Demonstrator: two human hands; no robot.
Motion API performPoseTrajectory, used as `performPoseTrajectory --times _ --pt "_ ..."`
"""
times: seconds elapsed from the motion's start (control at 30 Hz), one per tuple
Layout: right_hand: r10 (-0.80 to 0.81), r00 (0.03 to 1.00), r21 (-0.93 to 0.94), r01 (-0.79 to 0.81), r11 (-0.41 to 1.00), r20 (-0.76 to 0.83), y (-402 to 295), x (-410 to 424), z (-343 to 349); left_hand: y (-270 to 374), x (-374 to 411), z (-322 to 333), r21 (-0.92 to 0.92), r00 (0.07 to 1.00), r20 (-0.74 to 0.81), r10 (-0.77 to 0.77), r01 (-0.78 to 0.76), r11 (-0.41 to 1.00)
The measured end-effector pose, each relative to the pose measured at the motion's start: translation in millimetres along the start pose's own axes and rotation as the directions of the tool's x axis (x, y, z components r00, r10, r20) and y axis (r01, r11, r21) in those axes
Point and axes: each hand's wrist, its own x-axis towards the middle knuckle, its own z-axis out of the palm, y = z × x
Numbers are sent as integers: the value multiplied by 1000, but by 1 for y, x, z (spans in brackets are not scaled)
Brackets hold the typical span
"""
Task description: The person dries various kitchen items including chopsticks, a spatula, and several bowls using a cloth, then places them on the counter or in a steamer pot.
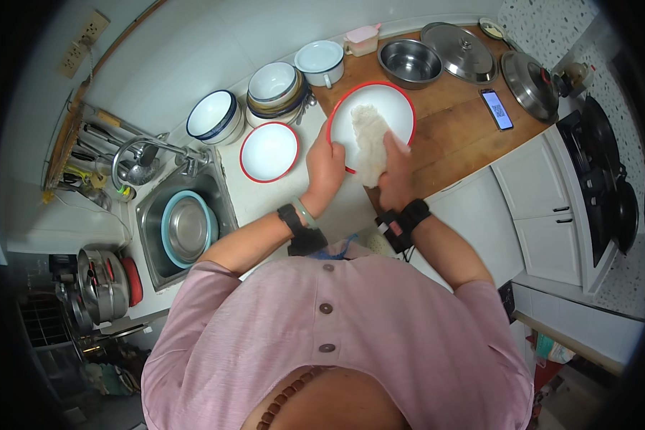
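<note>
My left hand (pixel 325 161) grips the left rim of a white enamel plate (pixel 399 110) with a red edge, held up over the counter. In my right hand (pixel 396 174) is a pale cloth (pixel 370 134), which lies across the plate's inner face and hangs past its near rim. The right hand is slightly blurred. Another red-rimmed white enamel dish (pixel 269 152) rests on the white counter, left of my left hand. Behind it stand a stack of bowls (pixel 272 83) and a stack of blue-rimmed enamel bowls (pixel 210 114).
At left, a steel sink (pixel 227 201) holds a light-blue basin (pixel 213 228) with a metal bowl inside. A lidded enamel mug (pixel 319 62), steel bowl (pixel 410 63), pot lids (pixel 457 48) and a lit phone (pixel 496 109) occupy the wooden board (pixel 446 140). A stove (pixel 591 177) stands far right.
</note>
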Motion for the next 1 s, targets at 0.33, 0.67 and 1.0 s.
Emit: performPoseTrajectory --times 0.33,0.67,1.0 --pt "-227 815 -739 579 345 533 -56 91 -40 -45 24 -33 143 971 239 4 -39 989" --pt "75 553 -557 828 61 830 -63 72 7 -20 2 -21 243 929 369 -30 -65 968" --pt "-15 950 85 44 995 -312 64 13 -19 -44 -13 23 -339 965 30 -259 254 906"
